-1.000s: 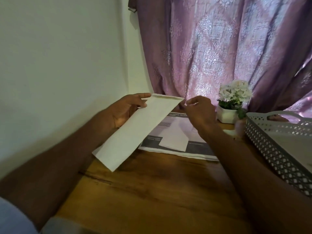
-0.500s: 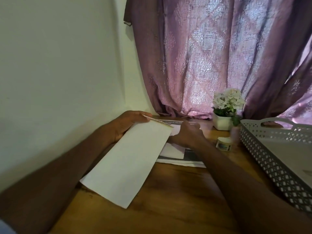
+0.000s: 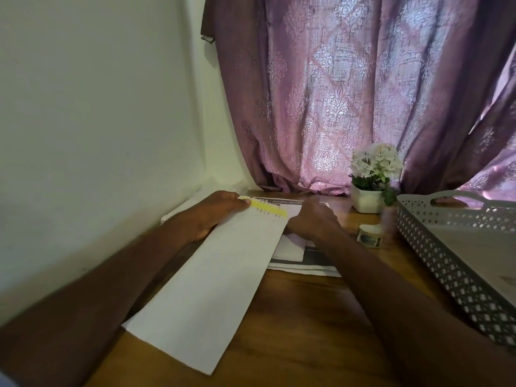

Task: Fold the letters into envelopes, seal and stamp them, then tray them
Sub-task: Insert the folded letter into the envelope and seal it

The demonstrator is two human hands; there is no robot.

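Note:
My left hand (image 3: 215, 213) holds a long white envelope (image 3: 212, 297) by its far end, thumb on top. The envelope slants from the hand down toward the table's near left, and a yellow strip (image 3: 268, 211) shows at its open mouth. My right hand (image 3: 310, 222) is just right of that mouth, its fingers curled down onto a folded white letter (image 3: 291, 247). That letter lies on a stack of printed sheets (image 3: 315, 259), and the envelope hides its left part.
A grey perforated tray (image 3: 446, 263) stands at the right with something pale and flat inside. A small stamp roll (image 3: 370, 237) lies between tray and papers. Behind it sits a white flower pot (image 3: 368, 201), backed by a purple curtain (image 3: 349, 107). A white wall (image 3: 97, 135) runs close along the left.
The envelope has dropped from raised to low over the table, and its yellow strip now shows. My right hand left the envelope's top corner and came down onto the folded letter.

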